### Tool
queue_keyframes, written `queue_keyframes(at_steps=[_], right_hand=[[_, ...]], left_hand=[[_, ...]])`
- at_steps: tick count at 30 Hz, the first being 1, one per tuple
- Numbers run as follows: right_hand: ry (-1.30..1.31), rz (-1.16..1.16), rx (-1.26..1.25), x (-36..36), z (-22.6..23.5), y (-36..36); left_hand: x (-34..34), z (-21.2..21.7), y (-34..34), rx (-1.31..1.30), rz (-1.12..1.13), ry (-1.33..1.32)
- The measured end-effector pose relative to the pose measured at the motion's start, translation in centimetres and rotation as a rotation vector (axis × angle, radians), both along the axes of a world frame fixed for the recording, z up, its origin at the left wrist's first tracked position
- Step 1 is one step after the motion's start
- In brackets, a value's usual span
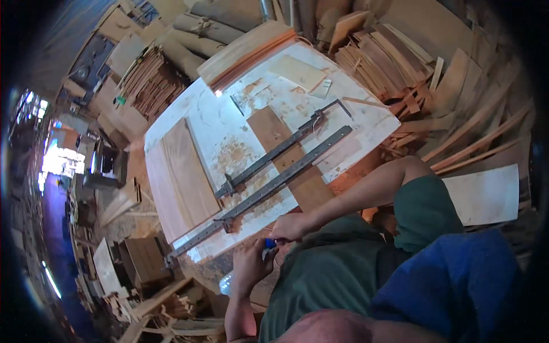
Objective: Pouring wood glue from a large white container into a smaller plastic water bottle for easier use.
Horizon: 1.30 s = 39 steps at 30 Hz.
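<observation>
Close to my body, over the near edge of the white-topped table (194, 103), my two hands meet. The fingers of my left hand (249, 264) are wrapped round what looks like a clear plastic bottle (227, 284), most of it hidden by the hand. A blue cap (270, 243) shows between the hands. My right hand (289, 227) is closed, its fingertips at that cap. Just beyond lie two long metal bar clamps (286, 177), side by side and slanting across a brown wooden board (280, 140).
A wide pale wood panel (180, 177) covers the table's left side. Stacked boards (246, 54) sit at its far edge, near a small thin panel (297, 74). Piles of wood pieces (389, 63) stand beyond on the right, more slats (151, 80) on the left. Scraps (177, 308) litter the lower left.
</observation>
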State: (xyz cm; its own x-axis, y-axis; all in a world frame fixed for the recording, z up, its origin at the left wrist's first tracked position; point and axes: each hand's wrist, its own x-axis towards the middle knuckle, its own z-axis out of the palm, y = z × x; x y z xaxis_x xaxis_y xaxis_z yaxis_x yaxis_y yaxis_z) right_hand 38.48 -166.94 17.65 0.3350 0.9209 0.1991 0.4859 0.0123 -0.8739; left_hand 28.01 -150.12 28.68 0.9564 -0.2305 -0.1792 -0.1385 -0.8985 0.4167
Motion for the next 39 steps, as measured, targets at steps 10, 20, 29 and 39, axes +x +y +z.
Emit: queue_keyframes(at_steps=[10,20,29,39], right_hand=[[-0.632,0.157,0.373,6.4,2.2,-6.2],[0.825,-0.138,-0.349,8.9,-1.7,-6.3],[-0.518,0.379,0.309,13.4,-1.8,-4.5],[0.511,0.473,-0.588,6.2,-1.2,1.7]], left_hand=[[8.1,-2.2,-0.5,-0.567,-0.025,0.476],[11.2,-3.1,-6.6,0.114,-0.003,0.025],[6.2,-6.6,-3.2,-1.022,0.615,0.554],[-1.7,-6.6,-6.7,-0.080,0.694,-0.032]])
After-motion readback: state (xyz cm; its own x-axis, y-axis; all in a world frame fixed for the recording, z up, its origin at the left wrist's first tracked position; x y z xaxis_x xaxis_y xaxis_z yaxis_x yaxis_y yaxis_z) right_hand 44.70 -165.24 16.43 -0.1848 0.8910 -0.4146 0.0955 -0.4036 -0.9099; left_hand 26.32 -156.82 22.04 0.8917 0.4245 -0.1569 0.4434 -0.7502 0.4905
